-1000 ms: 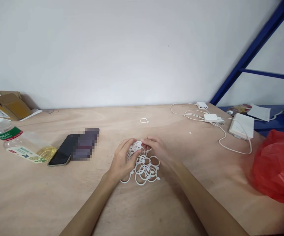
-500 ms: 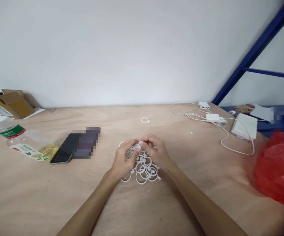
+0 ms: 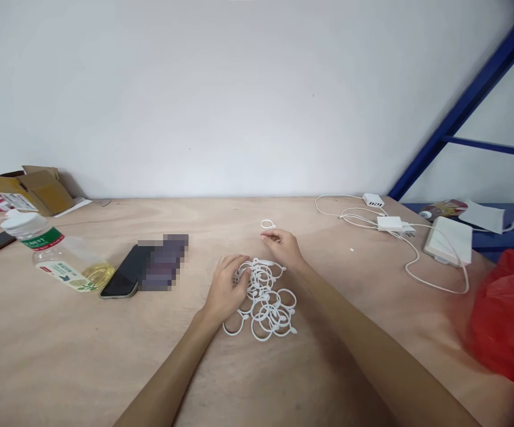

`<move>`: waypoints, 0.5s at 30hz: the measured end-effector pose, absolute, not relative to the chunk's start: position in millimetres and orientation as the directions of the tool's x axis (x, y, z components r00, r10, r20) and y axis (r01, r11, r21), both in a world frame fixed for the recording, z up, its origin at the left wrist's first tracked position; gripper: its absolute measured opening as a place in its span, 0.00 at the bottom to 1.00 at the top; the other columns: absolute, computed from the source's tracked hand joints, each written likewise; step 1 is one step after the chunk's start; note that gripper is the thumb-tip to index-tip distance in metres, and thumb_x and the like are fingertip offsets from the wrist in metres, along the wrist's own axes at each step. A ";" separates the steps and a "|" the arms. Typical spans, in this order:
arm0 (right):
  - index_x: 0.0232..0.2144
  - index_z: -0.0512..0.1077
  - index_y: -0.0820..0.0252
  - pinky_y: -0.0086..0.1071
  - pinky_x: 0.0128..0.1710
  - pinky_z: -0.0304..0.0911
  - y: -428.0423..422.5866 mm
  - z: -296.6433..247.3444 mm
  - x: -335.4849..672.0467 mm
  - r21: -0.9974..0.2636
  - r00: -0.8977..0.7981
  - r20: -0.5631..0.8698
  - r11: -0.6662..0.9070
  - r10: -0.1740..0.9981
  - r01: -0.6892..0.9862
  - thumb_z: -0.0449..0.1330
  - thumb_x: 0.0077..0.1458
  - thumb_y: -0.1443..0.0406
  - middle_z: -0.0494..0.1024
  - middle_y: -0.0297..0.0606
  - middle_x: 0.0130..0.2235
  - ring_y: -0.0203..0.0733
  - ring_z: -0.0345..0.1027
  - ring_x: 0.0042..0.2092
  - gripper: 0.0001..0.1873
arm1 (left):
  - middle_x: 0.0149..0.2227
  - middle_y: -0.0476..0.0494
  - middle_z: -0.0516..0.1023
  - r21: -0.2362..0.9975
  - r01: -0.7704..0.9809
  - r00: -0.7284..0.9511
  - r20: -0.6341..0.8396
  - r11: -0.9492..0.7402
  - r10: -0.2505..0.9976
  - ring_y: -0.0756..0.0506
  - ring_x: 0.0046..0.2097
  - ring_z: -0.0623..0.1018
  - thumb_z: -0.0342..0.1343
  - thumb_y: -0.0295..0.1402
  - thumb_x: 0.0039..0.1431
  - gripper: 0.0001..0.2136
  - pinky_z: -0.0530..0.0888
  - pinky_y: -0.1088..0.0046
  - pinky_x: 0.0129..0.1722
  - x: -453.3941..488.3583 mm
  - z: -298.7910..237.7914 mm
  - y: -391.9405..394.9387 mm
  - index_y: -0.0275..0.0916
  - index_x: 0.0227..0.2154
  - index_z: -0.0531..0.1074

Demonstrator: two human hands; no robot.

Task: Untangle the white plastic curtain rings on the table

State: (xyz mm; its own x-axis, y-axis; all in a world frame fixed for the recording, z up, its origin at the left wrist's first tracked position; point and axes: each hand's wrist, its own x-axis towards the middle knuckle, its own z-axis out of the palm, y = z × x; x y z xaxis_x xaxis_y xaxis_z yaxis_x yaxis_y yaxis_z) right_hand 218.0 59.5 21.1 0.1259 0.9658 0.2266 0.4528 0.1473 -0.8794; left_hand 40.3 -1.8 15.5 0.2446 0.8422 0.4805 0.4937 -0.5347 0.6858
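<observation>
A loose pile of white plastic rings [image 3: 266, 317], each with a small tab, lies in front of me. My left hand [image 3: 228, 287] rests at the pile's left side, its fingers and thumb curled round some of the rings. Beyond the pile, my right hand [image 3: 284, 246] is close over the table with thumb and fingertips pinched together. Whatever it may hold is too small to make out. A single white ring [image 3: 267, 224] lies just past those fingertips, apart from the pile.
To the left are a phone [image 3: 121, 273], a tilted plastic bottle [image 3: 56, 255] with yellow liquid and a cardboard box [image 3: 45, 190]. White chargers [image 3: 389, 223] with cables, a white box [image 3: 448, 240] and a red plastic bag [image 3: 506, 320] occupy the right. A wall stands behind the wooden table [image 3: 221, 379].
My right hand has left my left hand and moved up and away to the single ring. My left hand stays at the pile. The view has shifted slightly.
</observation>
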 end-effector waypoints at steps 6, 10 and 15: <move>0.39 0.76 0.61 0.36 0.47 0.59 94.1 7.9 233.2 -0.751 0.166 0.204 0.046 0.965 0.658 0.55 0.50 0.67 0.76 0.43 0.38 0.46 0.68 0.44 0.15 | 0.43 0.41 0.77 0.654 0.513 0.263 0.496 -0.555 0.828 0.44 0.47 0.73 0.50 0.27 0.59 0.10 0.70 0.62 0.49 41.9 11.7 -1.4 0.38 0.42 0.73; 0.48 0.73 0.59 0.42 0.52 0.53 98.1 -2.4 237.5 -0.634 0.215 0.217 -0.030 0.952 0.773 0.56 0.50 0.67 0.70 0.50 0.45 0.54 0.60 0.51 0.21 | 0.42 0.41 0.76 0.656 0.518 0.238 0.506 -0.549 0.829 0.43 0.47 0.73 0.50 0.27 0.58 0.10 0.70 0.62 0.49 40.2 9.3 1.1 0.38 0.41 0.73; 0.39 0.75 0.58 0.41 0.50 0.53 99.7 -8.3 241.2 -0.542 0.199 0.214 -0.053 0.956 0.839 0.55 0.52 0.66 0.69 0.48 0.42 0.53 0.59 0.51 0.13 | 0.41 0.41 0.77 0.666 0.520 0.208 0.508 -0.535 0.836 0.43 0.46 0.73 0.51 0.27 0.58 0.09 0.71 0.62 0.48 40.1 10.7 2.0 0.38 0.40 0.73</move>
State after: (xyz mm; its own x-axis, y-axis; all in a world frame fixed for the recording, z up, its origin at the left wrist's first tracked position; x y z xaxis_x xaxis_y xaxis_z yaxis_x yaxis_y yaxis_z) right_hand 241.2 99.7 -8.3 0.1988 0.9564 0.2139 0.8388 -0.0532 -0.5418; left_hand 40.1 2.0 10.7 0.2083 0.8357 0.5082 0.5199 -0.5347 0.6662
